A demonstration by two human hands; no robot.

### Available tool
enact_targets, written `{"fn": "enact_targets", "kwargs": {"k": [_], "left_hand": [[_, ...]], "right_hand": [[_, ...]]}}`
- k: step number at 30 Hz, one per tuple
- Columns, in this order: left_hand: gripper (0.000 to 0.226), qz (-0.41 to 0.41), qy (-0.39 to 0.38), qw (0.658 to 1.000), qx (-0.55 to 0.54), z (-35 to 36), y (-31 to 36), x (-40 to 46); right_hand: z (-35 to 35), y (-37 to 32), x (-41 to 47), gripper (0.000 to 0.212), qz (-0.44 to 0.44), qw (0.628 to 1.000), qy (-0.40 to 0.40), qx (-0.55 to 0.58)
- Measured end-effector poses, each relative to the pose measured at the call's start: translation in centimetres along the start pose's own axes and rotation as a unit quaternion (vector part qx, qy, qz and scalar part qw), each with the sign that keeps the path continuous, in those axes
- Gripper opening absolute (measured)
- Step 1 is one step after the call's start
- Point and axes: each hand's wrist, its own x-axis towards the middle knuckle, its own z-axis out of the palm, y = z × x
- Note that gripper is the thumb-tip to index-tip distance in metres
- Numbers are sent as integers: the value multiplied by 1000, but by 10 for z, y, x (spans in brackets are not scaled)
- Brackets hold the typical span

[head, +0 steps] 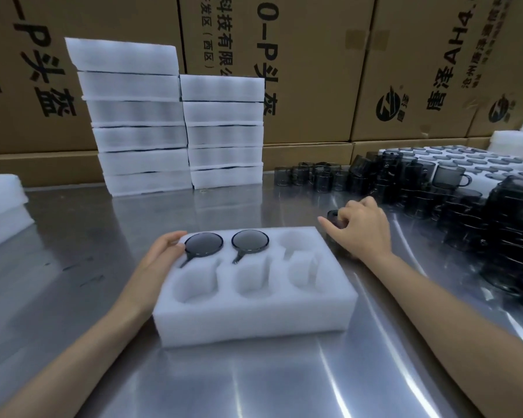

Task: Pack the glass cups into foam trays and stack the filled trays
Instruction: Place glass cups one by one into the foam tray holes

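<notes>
A white foam tray (254, 315) lies on the steel table before me. Two dark glass cups sit in its far pockets, one at the far left (203, 243) and one in the far middle (250, 241); the other pockets hold nothing. My left hand (160, 254) grips the tray's far left corner, fingers curled over its edge. Just right of the tray, my right hand (358, 229) grips a dark glass cup (335, 217) that stands on the table, mostly hidden by the fingers.
Two stacks of foam trays, a taller one (133, 122) and a shorter one (225, 131), stand at the back. Several loose dark cups (435, 188) crowd the right side. Foam sheets (0, 206) lie at the left edge. Cardboard boxes (314, 70) wall off the back.
</notes>
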Motion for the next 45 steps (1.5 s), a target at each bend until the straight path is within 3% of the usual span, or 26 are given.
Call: {"fn": "enact_targets", "kwargs": {"k": [6, 9, 12, 16, 23, 29, 36, 40, 45], "left_hand": [[17, -7, 39, 999, -29, 9, 13, -12], [17, -10, 47, 998, -30, 12, 19, -16], [18, -12, 49, 998, -23, 11, 20, -18], [22, -18, 47, 998, -22, 11, 21, -19], [18, -24, 50, 998, -5, 10, 23, -21], [17, -28, 51, 998, -1, 10, 25, -22], [33, -34, 57, 997, 44, 8, 35, -21], [36, 44, 30, 989, 137, 10, 53, -21], [45, 201, -115, 936, 264, 42, 81, -29]], "right_hand": [[-19, -25, -32, 13, -66, 991, -34, 112], [-25, -32, -42, 11, -18, 986, -24, 167], [-38, -35, -43, 13, 26, 976, 36, 211], [-57, -41, -42, 12, 27, 948, 105, 299], [-72, -52, -43, 15, -133, 965, -29, 225], [-77, -55, -43, 19, -143, 955, -117, 231], [-84, -52, -41, 19, -143, 965, -139, 168], [-83, -51, -41, 20, -144, 965, -147, 163], [-84, -54, -44, 46, -104, 940, -182, 269]]}}
